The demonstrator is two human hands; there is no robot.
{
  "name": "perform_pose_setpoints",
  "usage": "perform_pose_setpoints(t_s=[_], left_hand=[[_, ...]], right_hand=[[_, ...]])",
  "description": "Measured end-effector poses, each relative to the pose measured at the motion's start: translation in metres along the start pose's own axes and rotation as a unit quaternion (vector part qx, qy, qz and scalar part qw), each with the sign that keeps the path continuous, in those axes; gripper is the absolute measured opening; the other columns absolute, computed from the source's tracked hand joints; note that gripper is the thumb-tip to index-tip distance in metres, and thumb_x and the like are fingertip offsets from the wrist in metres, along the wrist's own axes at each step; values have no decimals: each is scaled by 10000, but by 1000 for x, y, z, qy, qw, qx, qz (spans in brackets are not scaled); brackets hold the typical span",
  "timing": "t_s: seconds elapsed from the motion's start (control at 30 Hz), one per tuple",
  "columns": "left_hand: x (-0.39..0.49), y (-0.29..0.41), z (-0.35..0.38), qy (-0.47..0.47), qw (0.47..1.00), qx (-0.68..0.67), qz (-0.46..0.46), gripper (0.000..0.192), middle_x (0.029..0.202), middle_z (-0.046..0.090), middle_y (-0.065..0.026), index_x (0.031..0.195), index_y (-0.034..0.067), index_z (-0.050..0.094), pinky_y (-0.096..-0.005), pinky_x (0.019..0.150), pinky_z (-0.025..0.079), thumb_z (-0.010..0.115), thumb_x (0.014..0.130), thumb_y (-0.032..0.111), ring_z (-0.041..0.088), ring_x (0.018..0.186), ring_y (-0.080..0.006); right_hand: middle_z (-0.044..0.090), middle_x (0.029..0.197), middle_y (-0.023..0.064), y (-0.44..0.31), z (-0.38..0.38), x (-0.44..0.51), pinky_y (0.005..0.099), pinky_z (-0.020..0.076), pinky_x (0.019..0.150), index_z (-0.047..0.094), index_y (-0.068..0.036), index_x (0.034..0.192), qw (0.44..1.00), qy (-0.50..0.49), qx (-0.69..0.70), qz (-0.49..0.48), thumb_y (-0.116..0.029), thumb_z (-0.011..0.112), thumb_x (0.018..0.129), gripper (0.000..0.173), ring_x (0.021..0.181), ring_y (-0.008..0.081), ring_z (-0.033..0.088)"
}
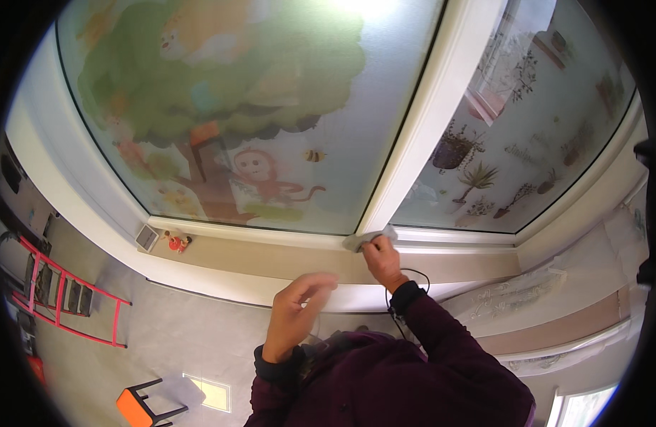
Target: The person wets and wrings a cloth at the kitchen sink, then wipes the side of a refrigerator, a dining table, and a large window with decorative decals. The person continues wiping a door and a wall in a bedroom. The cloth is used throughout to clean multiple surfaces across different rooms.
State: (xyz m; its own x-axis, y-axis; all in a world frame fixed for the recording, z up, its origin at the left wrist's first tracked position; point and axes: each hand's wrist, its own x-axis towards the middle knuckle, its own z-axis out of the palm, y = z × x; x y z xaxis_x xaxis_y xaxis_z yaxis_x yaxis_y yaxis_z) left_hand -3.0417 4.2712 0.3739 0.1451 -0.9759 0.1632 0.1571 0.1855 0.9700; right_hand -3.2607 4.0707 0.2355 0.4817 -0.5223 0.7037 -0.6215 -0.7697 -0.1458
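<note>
My right hand [382,262] grips a grey cloth [354,243] and presses it on the lower window frame, at the foot of the white upright [413,144] between two panes. My left hand [302,307] is held in the air before the sill [285,261], fingers curved and thumb apart, with nothing in it. It looks slightly blurred. The left pane [344,160] bears a frosted film with a tree, a monkey and a bee. Potted plants are pictured on the right pane [482,149]. A dark cable [428,280] loops beside my right wrist.
A small framed panel [147,238] and small red figurines [176,243] stand at the sill's left end. A white lace curtain [525,288] hangs at right. On the grey floor are a red stepladder [61,299] and an orange-seated stool [134,407].
</note>
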Motion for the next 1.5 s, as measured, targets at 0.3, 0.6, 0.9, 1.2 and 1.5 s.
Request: perform_pose_setpoints(t_s=[0.3,0.6,0.9,1.2,1.5], left_hand=[[-3,-3,7,14,999,31,-24,197,1101,746,-61,1203,4,696,-266,892,524,626,1023,46,699,1030,-132],[-9,-13,5,23,999,7,-40,208,1177,732,-68,1213,6,699,-267,919,516,610,1026,25,683,1085,-147],[-17,-20,-4,54,994,21,-93,214,1183,728,-73,1219,-9,695,-281,968,514,623,1023,38,685,1095,-158],[1,-34,32,-14,989,42,-141,221,1177,728,-76,1226,-14,691,-293,980,516,613,1030,53,682,1100,-157],[27,-52,90,-78,983,71,-153,216,1144,733,-68,1224,7,696,-282,950,520,614,1032,59,689,1075,-146]], right_hand=[[575,880,83,-10,-71,95,363,519,626,690,-101,1003,979,141,132,58,-32,755,798,226,764,276,604],[559,1016,158,-4,-153,208,395,519,766,704,-62,1025,945,318,-35,-63,0,790,755,290,917,346,602],[560,904,68,1,4,-4,398,522,584,667,-106,886,997,62,13,34,-28,711,797,126,758,282,616],[601,1071,69,26,-7,-31,413,555,734,671,-89,1001,998,-14,20,56,-61,692,832,172,941,302,641],[574,1065,67,56,0,-41,410,576,698,642,-111,1000,988,-108,44,106,-109,685,847,159,908,298,673]])
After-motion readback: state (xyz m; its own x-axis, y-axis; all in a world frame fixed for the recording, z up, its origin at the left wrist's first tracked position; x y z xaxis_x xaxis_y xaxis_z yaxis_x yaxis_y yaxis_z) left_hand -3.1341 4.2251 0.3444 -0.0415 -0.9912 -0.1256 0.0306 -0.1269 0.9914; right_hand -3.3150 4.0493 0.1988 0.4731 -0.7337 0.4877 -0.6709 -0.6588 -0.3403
